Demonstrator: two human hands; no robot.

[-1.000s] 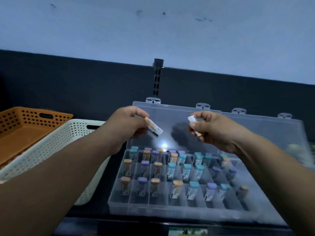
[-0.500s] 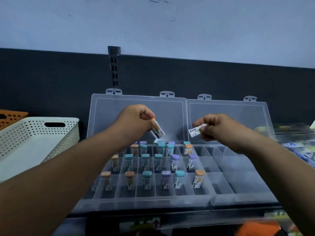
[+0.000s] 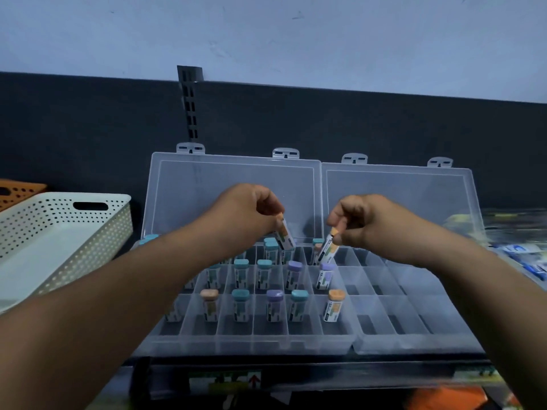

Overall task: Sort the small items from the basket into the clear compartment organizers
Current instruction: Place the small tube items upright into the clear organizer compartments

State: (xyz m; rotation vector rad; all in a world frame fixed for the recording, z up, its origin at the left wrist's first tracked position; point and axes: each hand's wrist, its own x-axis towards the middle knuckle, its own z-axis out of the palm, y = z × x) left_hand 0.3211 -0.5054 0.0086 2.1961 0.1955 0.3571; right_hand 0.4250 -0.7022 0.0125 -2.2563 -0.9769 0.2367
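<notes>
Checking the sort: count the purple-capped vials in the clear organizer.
3 small purple-capped plastic vials in the left clear plastic organizer: one in the front row, two adjacent in the row behind. Others may be hidden further back.

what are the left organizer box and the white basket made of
Left organizer: seemingly clear, glossy plastic; the dark wall shows through its raised lid. White basket: seemingly matte moulded plastic, walls perforated with even rows of holes and a cut-out handle.

Slotted rail runs up the dark panel.
</notes>
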